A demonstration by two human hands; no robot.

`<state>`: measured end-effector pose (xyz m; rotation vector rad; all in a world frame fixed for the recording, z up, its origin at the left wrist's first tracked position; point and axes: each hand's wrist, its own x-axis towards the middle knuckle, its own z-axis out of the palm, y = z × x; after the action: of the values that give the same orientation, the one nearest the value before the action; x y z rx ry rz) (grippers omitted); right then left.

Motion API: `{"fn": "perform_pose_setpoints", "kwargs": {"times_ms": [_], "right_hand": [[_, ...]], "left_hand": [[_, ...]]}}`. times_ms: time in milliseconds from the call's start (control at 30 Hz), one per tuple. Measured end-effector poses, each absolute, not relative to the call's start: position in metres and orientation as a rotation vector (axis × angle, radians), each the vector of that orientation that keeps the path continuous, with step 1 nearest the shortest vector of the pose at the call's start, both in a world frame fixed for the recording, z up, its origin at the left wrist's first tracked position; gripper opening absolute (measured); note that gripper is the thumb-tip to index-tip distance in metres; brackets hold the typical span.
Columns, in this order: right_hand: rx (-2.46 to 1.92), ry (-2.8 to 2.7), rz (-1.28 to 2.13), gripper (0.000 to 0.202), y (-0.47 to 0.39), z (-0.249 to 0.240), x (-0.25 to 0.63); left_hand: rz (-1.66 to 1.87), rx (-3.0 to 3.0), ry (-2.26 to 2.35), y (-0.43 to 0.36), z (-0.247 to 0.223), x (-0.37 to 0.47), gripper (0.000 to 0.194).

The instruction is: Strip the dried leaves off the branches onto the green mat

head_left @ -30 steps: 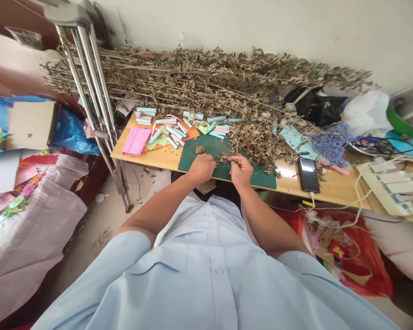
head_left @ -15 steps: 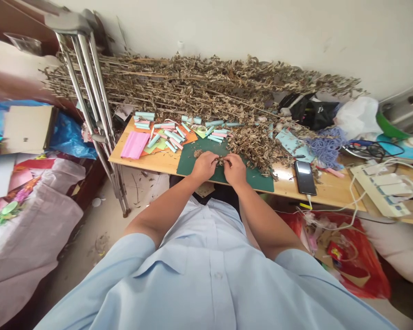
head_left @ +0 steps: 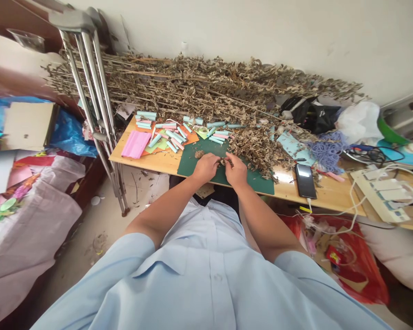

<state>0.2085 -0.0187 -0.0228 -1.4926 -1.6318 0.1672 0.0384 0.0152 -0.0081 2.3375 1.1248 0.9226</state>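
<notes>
Over the dark green mat [head_left: 261, 184], my left hand [head_left: 205, 167] and my right hand [head_left: 236, 169] meet with fingertips pinched close together. Between them shows a small bit of dried leaf [head_left: 222, 161], gripped from both sides. A small brown clump [head_left: 199, 154] lies on the mat just beyond my left hand. To the right of my right hand spreads a loose pile of dried leaves [head_left: 256, 149]. Several pale blue and pink paper rolls [head_left: 175, 136] lie past the mat at the left, beside a folded pink sheet [head_left: 136, 144].
Long dried leafy stalks [head_left: 192, 82] line the wall behind. Metal crutches [head_left: 89, 78] lean at the left end of the table [head_left: 120, 158]. A phone [head_left: 305, 180] with a cable and a power strip [head_left: 385, 192] lie on the right. A red bag [head_left: 368, 270] sits below.
My fingers have shifted slightly around the leaf, the right fingertips rising a little. The whole view has moved slightly; the things on the table look the same.
</notes>
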Motion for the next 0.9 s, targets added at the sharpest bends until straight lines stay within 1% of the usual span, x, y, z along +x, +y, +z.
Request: {"fn": "perform_pose_setpoints", "kwargs": {"times_ms": [300,500,633,767,900], "right_hand": [[-1.452,-1.565,0.126,0.035,-0.018,-0.017,0.213],[-1.426,-1.631,0.068,0.037,-0.021,-0.010,0.213],[-1.386,-1.764,0.109,0.038,-0.023,-0.003,0.209],[-1.386,-1.890,0.154,0.040,-0.025,-0.003,0.206],[-1.387,-1.912,0.138,0.040,-0.024,-0.008,0.205]], "left_hand": [[0.970,2.298,1.155,0.017,-0.016,0.040,0.031],[0.994,2.260,1.101,0.016,-0.013,0.038,0.031],[1.027,2.210,1.072,0.016,-0.011,0.036,0.032],[1.015,2.215,1.036,0.016,-0.009,0.035,0.024],[0.989,2.214,1.123,0.016,-0.006,0.034,0.020]]}}
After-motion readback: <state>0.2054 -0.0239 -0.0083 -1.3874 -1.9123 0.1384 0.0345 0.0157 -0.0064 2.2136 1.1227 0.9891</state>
